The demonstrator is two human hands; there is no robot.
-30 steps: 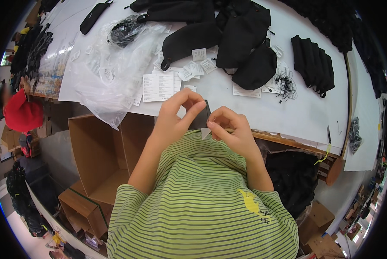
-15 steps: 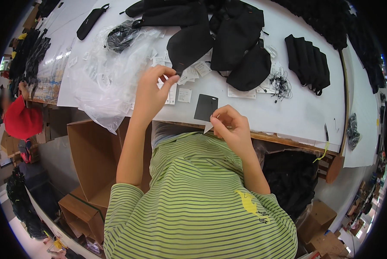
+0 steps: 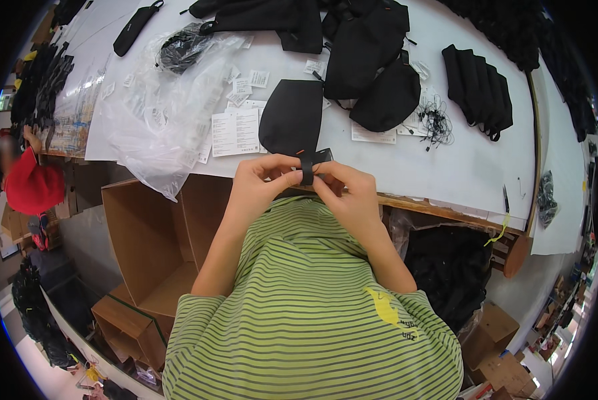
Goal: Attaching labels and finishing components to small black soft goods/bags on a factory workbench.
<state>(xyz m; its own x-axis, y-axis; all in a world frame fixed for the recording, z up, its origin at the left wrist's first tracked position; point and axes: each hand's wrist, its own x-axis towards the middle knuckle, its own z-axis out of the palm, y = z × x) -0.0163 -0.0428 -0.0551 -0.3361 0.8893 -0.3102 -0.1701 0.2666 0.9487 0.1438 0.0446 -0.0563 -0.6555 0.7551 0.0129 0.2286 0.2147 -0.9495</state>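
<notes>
At the table's near edge my left hand [image 3: 265, 185] is closed, its thumb and forefinger pinching a black strap loop [image 3: 306, 169]. The loop is at the near end of a flat black fabric pouch [image 3: 291, 117] lying on the table. Against the loop's other side my right hand [image 3: 347, 192] is closed in a pinch. A dark hang tag [image 3: 323, 156] shows partly behind its fingers; any cord on it is hidden. Left of the pouch lie white printed cards [image 3: 235, 132] and small white labels [image 3: 240, 90].
Clear plastic bags [image 3: 159, 127] spread over the table's left. More black pouches [image 3: 385, 100] lie at the back, with tangled black cords [image 3: 436, 127] and a row of black pouches [image 3: 477, 92] to the right. An opened cardboard box [image 3: 149, 240] stands below the edge.
My left hand has drawn the pouch toward me by its strap loop. My right hand has moved slightly left with the hang tag, and both hands now meet at the loop.
</notes>
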